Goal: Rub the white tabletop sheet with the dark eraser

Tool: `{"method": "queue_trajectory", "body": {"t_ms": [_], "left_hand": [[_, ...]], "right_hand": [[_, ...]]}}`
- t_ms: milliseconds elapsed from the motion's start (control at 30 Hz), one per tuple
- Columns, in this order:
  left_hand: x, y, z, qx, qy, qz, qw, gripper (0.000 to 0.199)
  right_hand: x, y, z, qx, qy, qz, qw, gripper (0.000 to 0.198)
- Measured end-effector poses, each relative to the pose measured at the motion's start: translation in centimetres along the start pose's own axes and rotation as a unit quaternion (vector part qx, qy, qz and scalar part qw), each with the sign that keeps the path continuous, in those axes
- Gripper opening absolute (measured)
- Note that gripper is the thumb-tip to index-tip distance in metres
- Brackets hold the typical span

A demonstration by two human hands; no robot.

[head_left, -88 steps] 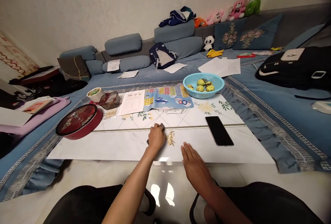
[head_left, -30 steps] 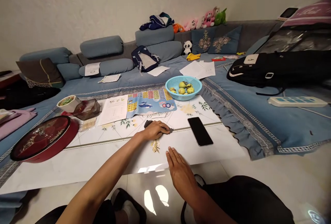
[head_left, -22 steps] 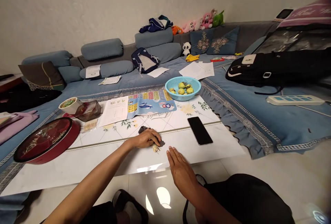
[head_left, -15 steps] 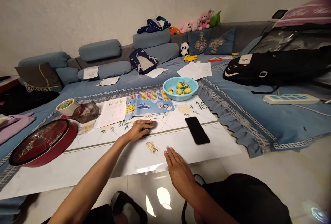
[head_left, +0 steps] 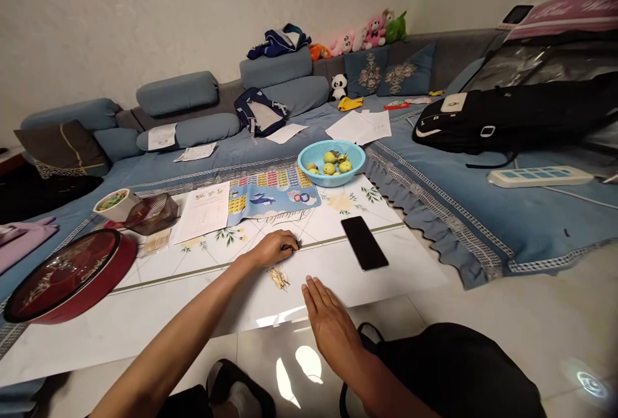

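My left hand (head_left: 276,249) rests over the table with its fingers curled down. Something small and dark shows under the fingertips; what it is I cannot make out. Just below that hand lies a small heap of pale tan, husk-like bits (head_left: 279,278). My right hand (head_left: 328,315) lies flat at the near table edge, fingers stretched out and side by side, with nothing in it. To the right of both hands is a black phone (head_left: 364,243), screen up and dark.
The white table (head_left: 309,263) bears a light blue basket (head_left: 333,180) of yellow-green fruit, a blue printed mat (head_left: 275,196), a paper sheet (head_left: 203,212), a brown plastic box (head_left: 152,213), a potted plant (head_left: 116,202) and a red lidded tray (head_left: 120,263). A blue sofa (head_left: 217,160) surrounds the far side.
My left hand has slid right across the table, its fingers now more curled. My right hand stays flat at the edge. The view has shifted slightly.
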State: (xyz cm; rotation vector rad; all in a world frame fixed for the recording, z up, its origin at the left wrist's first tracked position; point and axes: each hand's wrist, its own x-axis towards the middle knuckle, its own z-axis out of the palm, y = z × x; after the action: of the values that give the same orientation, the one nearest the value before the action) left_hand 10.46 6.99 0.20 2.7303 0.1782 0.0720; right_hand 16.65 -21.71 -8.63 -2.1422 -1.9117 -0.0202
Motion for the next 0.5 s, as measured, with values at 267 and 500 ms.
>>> {"method": "queue_trajectory", "body": {"t_ms": [267,500], "left_hand": [[7.9,4.2,2.5,0.185,0.088,-0.213,0.955,0.032],[8.5,6.5,5.6,0.200,0.042,-0.044,0.978,0.026]], "right_hand": [[0.3,-0.3,0.2,0.010,-0.024,0.009,1.000,0.070],[0.3,-0.5,0.7,0.042,-0.020,0.015,0.999,0.072]]}}
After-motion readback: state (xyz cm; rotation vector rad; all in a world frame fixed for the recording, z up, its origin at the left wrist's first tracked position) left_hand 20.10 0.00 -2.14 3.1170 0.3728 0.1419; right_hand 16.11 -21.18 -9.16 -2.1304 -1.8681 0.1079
